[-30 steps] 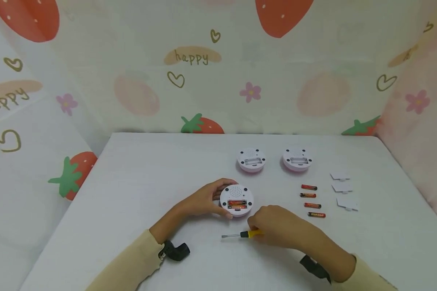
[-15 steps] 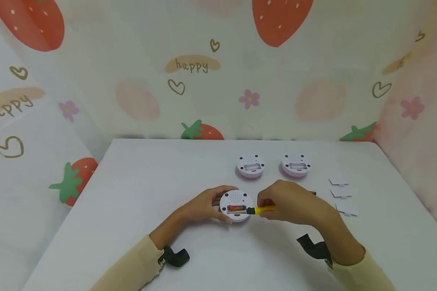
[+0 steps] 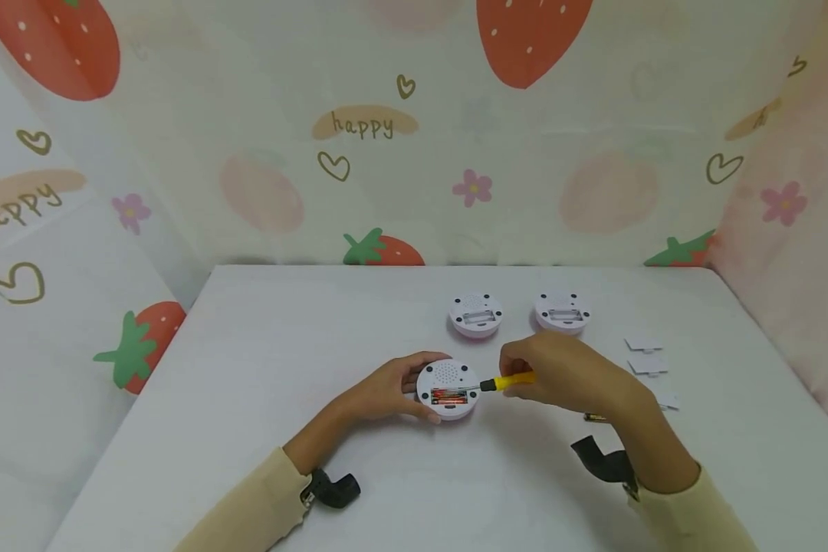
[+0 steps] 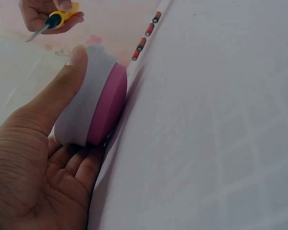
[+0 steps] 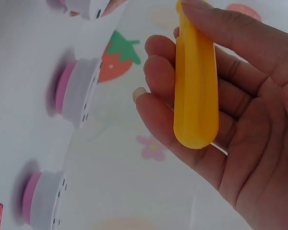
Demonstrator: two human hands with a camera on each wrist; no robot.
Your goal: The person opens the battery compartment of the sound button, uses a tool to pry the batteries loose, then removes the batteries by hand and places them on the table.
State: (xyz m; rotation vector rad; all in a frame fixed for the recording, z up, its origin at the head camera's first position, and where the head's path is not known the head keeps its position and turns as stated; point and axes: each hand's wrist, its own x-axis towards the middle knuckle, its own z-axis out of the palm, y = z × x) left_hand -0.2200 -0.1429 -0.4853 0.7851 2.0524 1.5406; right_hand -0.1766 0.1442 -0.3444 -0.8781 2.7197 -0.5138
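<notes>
A round white device (image 3: pixel 447 372) with a pink underside lies on the table, its battery compartment facing up and red batteries (image 3: pixel 448 396) inside. My left hand (image 3: pixel 386 391) grips its left side, thumb at the near rim; in the left wrist view the fingers reach round below. Between thumb and fingers, my right hand (image 3: pixel 559 376) holds a screwdriver by its yellow handle (image 5: pixel 197 91). The screwdriver (image 3: pixel 514 381) points left, and its metal shaft overlaps the compartment's upper right part in the head view. In the left wrist view, the screwdriver's shaft (image 4: pixel 36 34) shows beyond the device.
Two similar devices, one at back centre (image 3: pixel 477 316) and one farther right (image 3: pixel 562 310), stand with uncovered, unfilled compartments. White covers (image 3: pixel 647 365) lie at the right. Several loose batteries (image 4: pixel 149 29) are in a row, mostly hidden by my right hand in the head view.
My right hand has brought the screwdriver up from in front of the device to its compartment, then slightly up and right. The left hand keeps its grip. The head view has tilted slightly.
</notes>
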